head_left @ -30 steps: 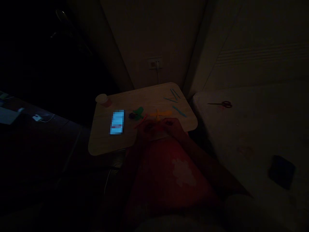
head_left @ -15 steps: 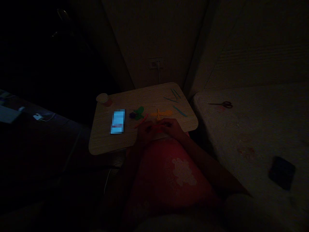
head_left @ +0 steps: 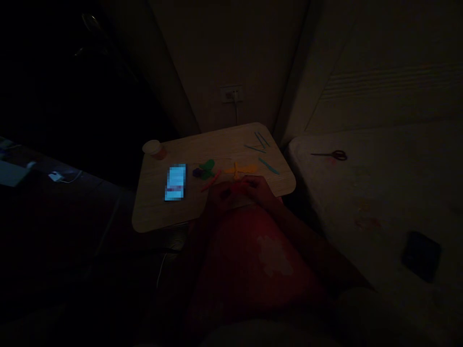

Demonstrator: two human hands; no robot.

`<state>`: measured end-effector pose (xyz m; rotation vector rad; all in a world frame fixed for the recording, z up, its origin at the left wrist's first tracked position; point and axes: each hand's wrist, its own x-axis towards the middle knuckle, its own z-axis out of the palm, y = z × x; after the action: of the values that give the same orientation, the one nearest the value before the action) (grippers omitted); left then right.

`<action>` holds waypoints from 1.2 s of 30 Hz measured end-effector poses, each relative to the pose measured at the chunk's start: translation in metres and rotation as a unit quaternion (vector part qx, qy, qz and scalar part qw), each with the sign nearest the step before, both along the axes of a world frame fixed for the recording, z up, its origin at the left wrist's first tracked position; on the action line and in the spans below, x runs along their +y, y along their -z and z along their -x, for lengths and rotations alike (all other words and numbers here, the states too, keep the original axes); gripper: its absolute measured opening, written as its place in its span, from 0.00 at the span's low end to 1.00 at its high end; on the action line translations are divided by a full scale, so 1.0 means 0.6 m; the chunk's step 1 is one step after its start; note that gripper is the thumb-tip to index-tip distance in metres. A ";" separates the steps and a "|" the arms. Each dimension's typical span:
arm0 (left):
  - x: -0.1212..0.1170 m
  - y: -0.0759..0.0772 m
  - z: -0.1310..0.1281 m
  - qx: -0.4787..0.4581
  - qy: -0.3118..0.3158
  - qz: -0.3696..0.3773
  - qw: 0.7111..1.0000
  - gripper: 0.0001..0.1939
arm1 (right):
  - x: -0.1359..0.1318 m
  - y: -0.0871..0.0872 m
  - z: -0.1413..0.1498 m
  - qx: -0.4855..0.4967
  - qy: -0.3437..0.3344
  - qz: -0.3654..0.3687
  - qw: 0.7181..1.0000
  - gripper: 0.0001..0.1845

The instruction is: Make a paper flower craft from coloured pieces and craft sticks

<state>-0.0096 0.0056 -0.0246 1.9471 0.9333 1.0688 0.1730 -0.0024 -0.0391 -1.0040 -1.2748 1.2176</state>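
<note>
Close together at the table's near edge, my left hand [head_left: 218, 196] and my right hand [head_left: 259, 191] are closed on a small red piece [head_left: 238, 187] that looks like modelling clay. The fingertips partly hide it, and the dim light blurs its shape. Just beyond my fingers lies an orange clay piece [head_left: 246, 169] with an upright strip across it. A thin pink-red stick [head_left: 211, 181] rests by my left hand. Left of that sit a green clay piece [head_left: 207, 167] with rounded lobes and a dark purple lump [head_left: 197, 172].
On the wooden table [head_left: 152, 214] are a lit phone [head_left: 175, 182], a paper cup [head_left: 155, 149] and several blue-green sticks [head_left: 268, 166]. Scissors [head_left: 336, 154] and a dark square object [head_left: 421, 256] lie on the pale surface at right. A wall socket [head_left: 231, 93] holds a plug.
Both hands stay at the near edge; the fingers have shifted slightly around the red piece, and more of it shows between them. The whole view has moved a little.
</note>
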 end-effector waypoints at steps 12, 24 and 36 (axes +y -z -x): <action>0.006 0.004 0.012 -0.002 -0.039 0.039 0.998 0.21 | -0.002 -0.004 0.002 -0.013 -0.003 0.021 1.000 0.17; -0.004 -0.002 0.002 -0.008 -0.027 0.023 0.999 0.19 | 0.003 0.005 -0.003 -0.035 0.017 0.030 0.999 0.16; 0.009 0.012 0.008 -0.053 -0.087 0.034 0.994 0.16 | -0.003 -0.005 0.005 0.039 -0.025 0.050 0.998 0.19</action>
<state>-0.0146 0.0113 -0.0318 1.7618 1.0807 1.2097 0.1702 -0.0040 -0.0361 -0.9911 -1.1937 1.3562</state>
